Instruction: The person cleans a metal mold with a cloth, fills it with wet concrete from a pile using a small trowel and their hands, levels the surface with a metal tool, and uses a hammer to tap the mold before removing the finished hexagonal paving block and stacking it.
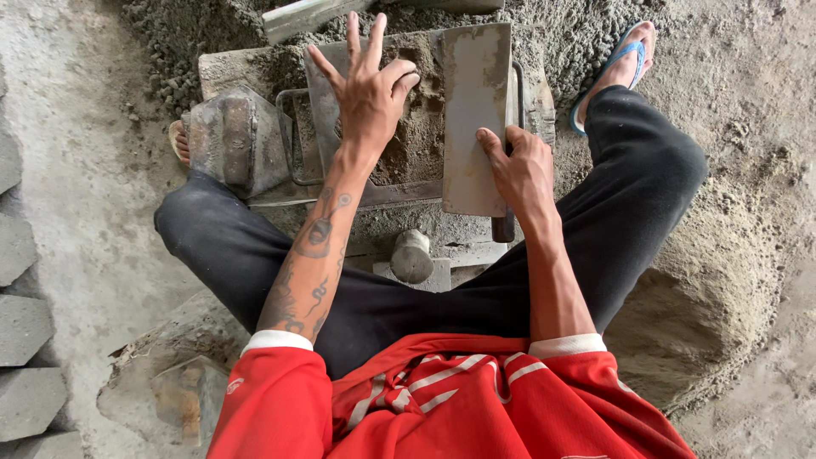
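1. The landmark is the metal mould [340, 183], a shallow open frame on the ground between the person's knees, filled with damp grey mix [416, 140].

2. The left hand [367, 89] lies over the middle of the mould, fingers spread wide and gripping nothing. The palm and bent fingertips press on the mix, and the outstretched fingers point to the mould's far edge.

3. The right hand [518, 170] is at the mould's near right corner. It is closed on the near end of a flat metal plate [474, 115], the thumb lying on the plate's face and the fingers curled round its right edge.

4. The plate covers the right part of the mould. Its long axis runs from the near edge to the far edge, straight away from the right hand's hold, so the plate's free end lies beyond the grip, at the mould's far side.

5. The left hand is just beside the plate's left edge; whether the fingertips touch it I cannot tell. The right hand is the only one holding the plate.

6. Left of the mould, touching it, sits a heavy metal block [234, 140]. Just nearer than the mould, a short round peg [412, 255] stands up.

7. Beyond the mould is a heap of loose mix [195, 34], and finished grey blocks [21, 323] lie well to the left of it.
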